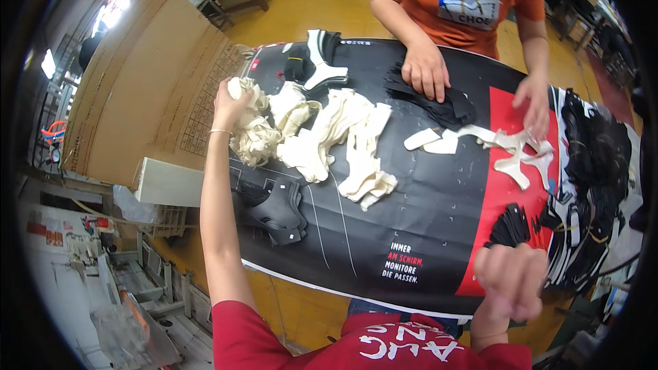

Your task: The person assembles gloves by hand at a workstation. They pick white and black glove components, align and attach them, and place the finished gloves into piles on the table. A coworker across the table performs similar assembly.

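Observation:
My left hand reaches to the far left of the table, its fingers closed on a crumpled bundle of cream fabric pieces. More cream fabric pieces lie heaped to the right of it. My right hand is raised at the near right edge, slightly blurred, with its fingers curled; whatever is in them, if anything, is hidden. Just beyond it lies a fanned stack of small black strips. A stack of dark grey cut pieces rests nearer me than the cream bundle.
Across the table, a co-worker in an orange shirt has one hand on black fabric pieces, the other by white cut pieces. Black pieces pile up at right. A large cardboard sheet stands at left.

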### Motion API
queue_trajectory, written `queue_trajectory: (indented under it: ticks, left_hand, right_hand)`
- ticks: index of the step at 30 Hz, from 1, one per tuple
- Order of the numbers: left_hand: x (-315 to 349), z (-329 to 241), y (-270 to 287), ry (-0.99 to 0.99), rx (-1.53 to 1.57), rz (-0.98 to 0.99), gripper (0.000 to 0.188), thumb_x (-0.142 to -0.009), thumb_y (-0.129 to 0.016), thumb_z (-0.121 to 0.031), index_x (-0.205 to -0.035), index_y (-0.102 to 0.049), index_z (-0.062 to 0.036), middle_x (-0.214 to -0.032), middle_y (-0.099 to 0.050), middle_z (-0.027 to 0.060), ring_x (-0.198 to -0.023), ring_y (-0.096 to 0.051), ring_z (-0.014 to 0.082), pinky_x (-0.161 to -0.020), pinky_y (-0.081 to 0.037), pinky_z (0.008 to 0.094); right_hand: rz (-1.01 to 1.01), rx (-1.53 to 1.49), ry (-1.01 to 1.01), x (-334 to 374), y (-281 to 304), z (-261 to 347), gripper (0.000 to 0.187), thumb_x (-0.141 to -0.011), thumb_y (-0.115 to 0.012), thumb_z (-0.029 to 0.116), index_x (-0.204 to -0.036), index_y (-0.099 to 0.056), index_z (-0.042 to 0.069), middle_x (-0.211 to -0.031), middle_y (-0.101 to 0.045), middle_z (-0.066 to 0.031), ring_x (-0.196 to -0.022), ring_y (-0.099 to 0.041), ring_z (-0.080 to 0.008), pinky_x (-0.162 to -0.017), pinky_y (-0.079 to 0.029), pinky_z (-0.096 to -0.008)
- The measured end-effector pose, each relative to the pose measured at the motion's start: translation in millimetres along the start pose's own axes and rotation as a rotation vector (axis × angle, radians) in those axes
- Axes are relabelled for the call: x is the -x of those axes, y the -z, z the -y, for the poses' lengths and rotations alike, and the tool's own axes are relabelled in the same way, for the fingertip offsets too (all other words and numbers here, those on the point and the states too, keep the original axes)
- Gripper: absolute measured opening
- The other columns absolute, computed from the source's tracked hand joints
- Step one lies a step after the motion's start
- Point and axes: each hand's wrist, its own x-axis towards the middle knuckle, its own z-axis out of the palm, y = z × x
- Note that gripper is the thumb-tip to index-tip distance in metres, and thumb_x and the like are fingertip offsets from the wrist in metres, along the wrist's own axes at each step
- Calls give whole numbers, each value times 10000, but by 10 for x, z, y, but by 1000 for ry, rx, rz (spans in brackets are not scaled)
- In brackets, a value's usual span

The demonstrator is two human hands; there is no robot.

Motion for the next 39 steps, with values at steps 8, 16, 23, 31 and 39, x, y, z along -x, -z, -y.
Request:
queue_trajectory:
  ticks: [8, 16, 23, 31, 39]
  left_hand:
    - [234, 437, 201, 83, 707, 52, 548, -909, -730, -135, -1353, -487, 73, -1240, -641, 142, -1124, -623, 191, -972, -489, 318]
    - [398, 396, 269, 148, 821, 51, 603, -927, -724, -189, -1399, -444, 62, -1302, -605, 142, -1157, -614, 206, -996, -483, 322]
    - [521, -505, 32, -732, -453, -108, 846, -752, -748, -287, -1479, -385, -50, -1446, -506, 231, -1438, -365, 386, -1225, -116, 566]
    - [326, -893, -187, -364, -637, 575, 1107, -580, -744, -272, -1521, -248, 35, -1313, -607, 264, -1325, -507, 392, -1223, -31, 607]
    - [564, -714, -174, -434, -469, 270, 1101, -579, -781, -311, -1521, -282, -35, -1047, -732, 149, -1256, -566, 336, -1208, 43, 628]
  right_hand:
    - [-250, 349, -517, 379, 432, -500, 113, -800, -577, -100, -820, -641, -9, -1035, -688, -179, -778, -567, -84, -657, -462, -222]
    - [-305, 568, -581, 417, 492, -692, 114, -820, -553, -85, -856, -648, -35, -1019, -691, -145, -779, -593, -102, -682, -464, -229]
    - [-163, 904, -549, 355, 367, -730, 132, -823, -572, -81, -874, -682, -31, -979, -721, -129, -787, -643, -133, -713, -500, -255]
    - [-121, 933, -508, 376, 241, -648, 133, -829, -595, -91, -903, -692, -41, -979, -716, -122, -776, -662, -145, -701, -520, -264]
    - [-145, 995, -503, 472, 227, -582, 130, -843, -594, -74, -912, -697, -32, -966, -719, -125, -788, -667, -154, -713, -521, -275]
